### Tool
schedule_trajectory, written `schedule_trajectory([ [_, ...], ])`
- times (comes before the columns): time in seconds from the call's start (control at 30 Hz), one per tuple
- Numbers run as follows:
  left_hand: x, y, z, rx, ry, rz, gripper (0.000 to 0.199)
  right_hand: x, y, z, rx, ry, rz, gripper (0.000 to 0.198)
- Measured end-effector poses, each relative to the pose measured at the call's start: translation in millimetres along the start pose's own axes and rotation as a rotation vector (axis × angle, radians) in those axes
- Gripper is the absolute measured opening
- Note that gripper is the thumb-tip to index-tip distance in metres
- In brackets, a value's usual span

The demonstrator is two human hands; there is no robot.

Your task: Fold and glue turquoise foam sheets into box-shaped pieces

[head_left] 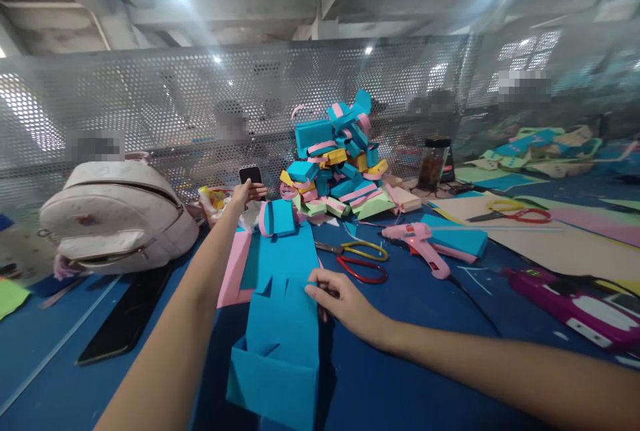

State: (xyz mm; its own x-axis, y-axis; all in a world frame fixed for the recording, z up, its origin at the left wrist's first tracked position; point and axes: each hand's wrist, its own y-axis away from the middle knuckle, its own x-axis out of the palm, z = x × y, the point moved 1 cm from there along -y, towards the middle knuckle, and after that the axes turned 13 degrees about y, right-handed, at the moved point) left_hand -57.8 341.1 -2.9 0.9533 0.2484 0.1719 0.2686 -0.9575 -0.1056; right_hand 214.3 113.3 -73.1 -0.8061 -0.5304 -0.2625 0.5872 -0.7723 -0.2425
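My left hand [250, 192] is stretched far forward. Its fingers extend in front of a small dark-screened device [250, 174] with a pale rim; whether they touch it I cannot tell. My right hand [340, 301] pinches the right edge of a long blue paper piece [283, 321], with thumb on top. This paper has cut flaps and a folded, box-like near end. Beyond it lies a small folded blue paper box [279, 219] with a pink band. Pink paper [233, 271] shows at its left.
A heap of folded paper boxes [345, 157] stands at the back. Red-and-yellow-handled scissors [363, 261] and a pink glue gun [420, 244] lie right. A white backpack [120, 217] and black phone [125, 317] lie left. A jar [433, 164] stands by the perforated metal partition [190, 97].
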Motion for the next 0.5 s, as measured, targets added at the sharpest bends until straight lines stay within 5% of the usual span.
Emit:
schedule_trajectory([
  [0.3, -8.1, -6.8, 6.3, 0.296, -0.126, -0.406, 0.035, 0.1, 0.3, 2.1, 0.014, 0.025, -0.007, 0.034],
  [0.5, -15.3, -14.1, 8.9, 0.209, -0.183, -0.307, 0.033, 0.5, 0.0, 1.9, 0.013, 0.007, -0.002, 0.034],
])
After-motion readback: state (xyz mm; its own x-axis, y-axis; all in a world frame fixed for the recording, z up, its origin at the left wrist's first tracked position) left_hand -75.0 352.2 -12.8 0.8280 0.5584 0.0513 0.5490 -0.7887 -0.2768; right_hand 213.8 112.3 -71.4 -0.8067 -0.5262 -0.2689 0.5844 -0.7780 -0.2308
